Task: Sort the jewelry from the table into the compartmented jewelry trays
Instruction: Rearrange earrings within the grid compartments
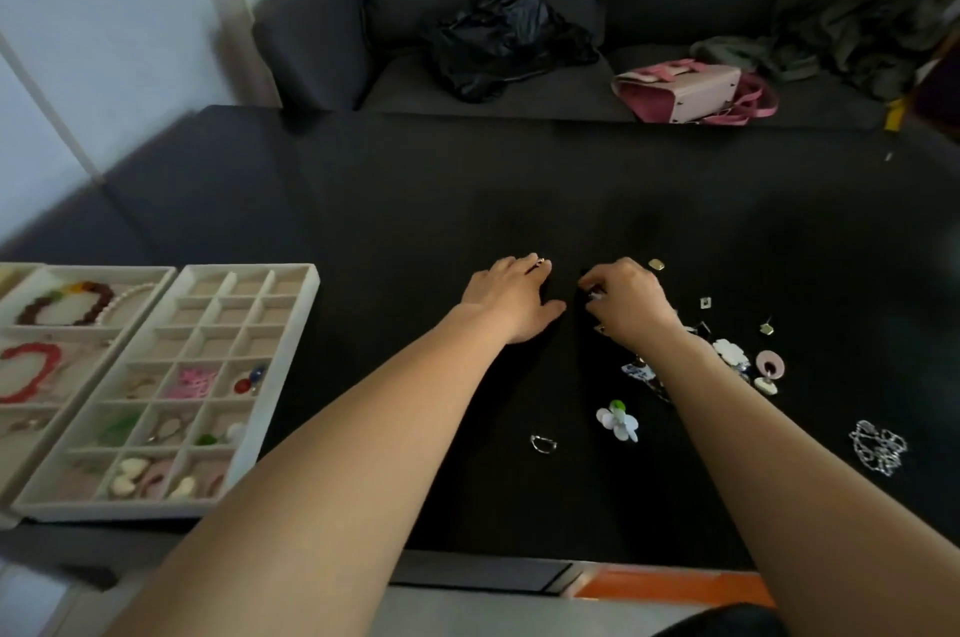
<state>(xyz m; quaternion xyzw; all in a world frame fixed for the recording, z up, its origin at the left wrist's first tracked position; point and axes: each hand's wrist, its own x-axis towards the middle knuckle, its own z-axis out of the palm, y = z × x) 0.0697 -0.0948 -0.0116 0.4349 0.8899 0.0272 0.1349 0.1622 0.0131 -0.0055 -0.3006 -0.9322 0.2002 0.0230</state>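
On the black table (415,221), my left hand (511,296) lies palm down with fingers spread, holding nothing. Just to its right my right hand (626,301) curls its fingertips around a small dark piece of jewelry (595,294) that I can barely make out. Loose jewelry lies right of and below that hand: a gold square piece (656,264), a white flower earring (730,351), a pink round earring (770,365), a pale flower piece (618,421), a silver half-ring (543,444) and a silver chain (878,447). At the left stands a beige compartmented tray (298,319) with earrings in its nearer cells.
A second beige tray (132,319) with red and bead bracelets sits at the far left, touching the first. Behind the table, a dark sofa holds a black bag (498,44), a pink handbag (691,91) and crumpled grey cloth (857,13).
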